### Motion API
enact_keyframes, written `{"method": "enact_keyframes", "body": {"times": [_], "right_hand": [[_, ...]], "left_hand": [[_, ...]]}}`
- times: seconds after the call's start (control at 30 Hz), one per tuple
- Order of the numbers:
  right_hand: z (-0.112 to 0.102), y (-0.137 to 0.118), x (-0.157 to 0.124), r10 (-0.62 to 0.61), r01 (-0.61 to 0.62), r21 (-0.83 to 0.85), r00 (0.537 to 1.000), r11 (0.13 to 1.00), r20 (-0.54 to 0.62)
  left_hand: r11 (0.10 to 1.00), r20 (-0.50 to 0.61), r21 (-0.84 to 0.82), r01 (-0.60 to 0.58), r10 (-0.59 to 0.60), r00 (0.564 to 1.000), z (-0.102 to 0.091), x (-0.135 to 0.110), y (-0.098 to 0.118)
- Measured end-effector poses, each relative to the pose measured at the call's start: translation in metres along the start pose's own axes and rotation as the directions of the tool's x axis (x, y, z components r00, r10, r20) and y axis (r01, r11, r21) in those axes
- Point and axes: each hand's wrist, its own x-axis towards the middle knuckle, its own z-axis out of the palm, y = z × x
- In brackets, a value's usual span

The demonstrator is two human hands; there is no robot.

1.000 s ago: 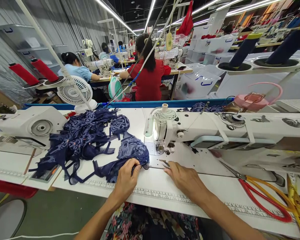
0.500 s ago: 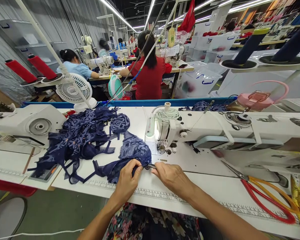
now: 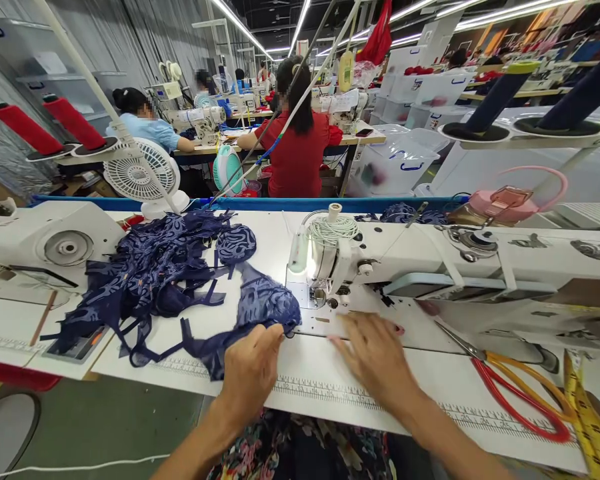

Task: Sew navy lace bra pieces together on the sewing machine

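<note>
My left hand is closed on the lower edge of a navy lace bra, which lies on the table left of the sewing machine's needle area. Over the machine bed, my right hand has its fingers apart and is partly blurred. By its outer fingers a small dark and pinkish object shows; most of it is hidden and I cannot tell its kind. A heap of navy lace bras spreads to the left.
Scissors with red and orange handles and a yellow tape measure lie at the right. A second sewing machine stands at the left, a white fan behind the heap. Co-workers sit beyond, one in a red shirt.
My right hand has left the bra edge and moved right over the machine bed, its fingers spreading. The slim dark tool it held there no longer shows at the bra. My left hand keeps its grip.
</note>
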Motion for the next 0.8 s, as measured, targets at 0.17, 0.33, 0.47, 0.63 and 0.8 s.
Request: {"method": "enact_keyframes", "body": {"times": [0.17, 0.33, 0.47, 0.63, 0.8], "right_hand": [[-0.006, -0.061, 0.001, 0.142, -0.279, 0.763, 0.96, 0.583, 0.242], [-0.067, -0.002, 0.005, -0.066, -0.423, 0.762, 0.853, 0.491, 0.517], [-0.093, 0.057, 0.016, -0.171, -0.231, 0.55, 0.795, 0.802, 0.583], [-0.046, 0.031, 0.0, -0.05, -0.032, 0.292, 0.962, 0.956, 0.268], [-0.004, 0.012, -0.032, -0.163, 0.063, 0.461, 0.97, 0.885, 0.181]], "left_hand": [[0.908, 0.465, -0.345, 0.239, -0.055, 0.884, -0.042, 0.008, 0.045], [0.935, 0.62, -0.244, 0.258, -0.054, 0.782, -0.109, 0.051, 0.024], [0.994, 0.63, -0.039, -0.104, 0.105, 0.769, -0.095, 0.09, -0.015], [0.966, 0.329, 0.14, -0.218, 0.162, 0.93, -0.01, 0.072, -0.015], [0.848, 0.373, -0.003, -0.529, 0.492, 0.787, 0.039, -0.005, 0.007]]}}
